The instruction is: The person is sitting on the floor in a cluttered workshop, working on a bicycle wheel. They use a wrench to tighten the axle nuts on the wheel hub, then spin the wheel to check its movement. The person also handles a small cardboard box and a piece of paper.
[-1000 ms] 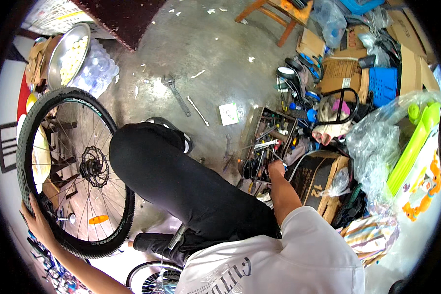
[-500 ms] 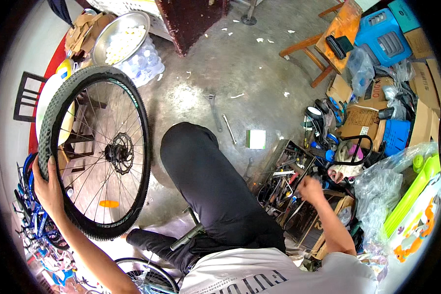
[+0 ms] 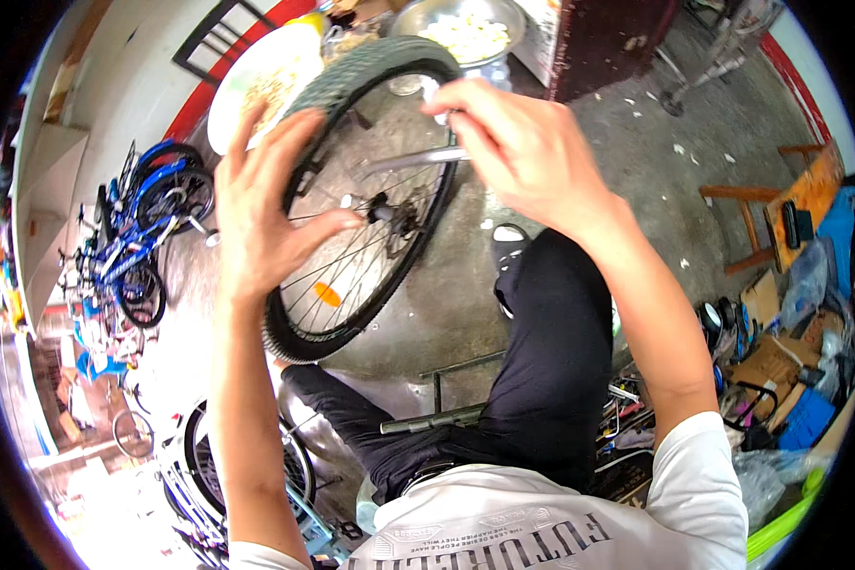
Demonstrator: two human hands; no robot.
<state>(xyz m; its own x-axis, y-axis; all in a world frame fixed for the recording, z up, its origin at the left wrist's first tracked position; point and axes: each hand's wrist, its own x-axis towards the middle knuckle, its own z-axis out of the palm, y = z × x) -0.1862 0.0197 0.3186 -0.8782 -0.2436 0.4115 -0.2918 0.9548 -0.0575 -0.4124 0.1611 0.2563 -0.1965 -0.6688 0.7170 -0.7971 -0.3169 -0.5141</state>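
Left hand (image 3: 266, 214) is lying open-fingered against the bicycle wheel (image 3: 370, 190), bracing its rim and spokes. Right hand (image 3: 527, 152) is gripping a metal wrench (image 3: 413, 160) near the hub (image 3: 389, 214). Wheel is standing upright on concrete floor (image 3: 636, 142), before the knees.

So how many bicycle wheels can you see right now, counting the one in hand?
3, perhaps more hidden. One wheel is steadied by the left hand, with the right hand holding a metal tool near its hub. Another wheel stands lower left. A third belongs to the blue bicycle.
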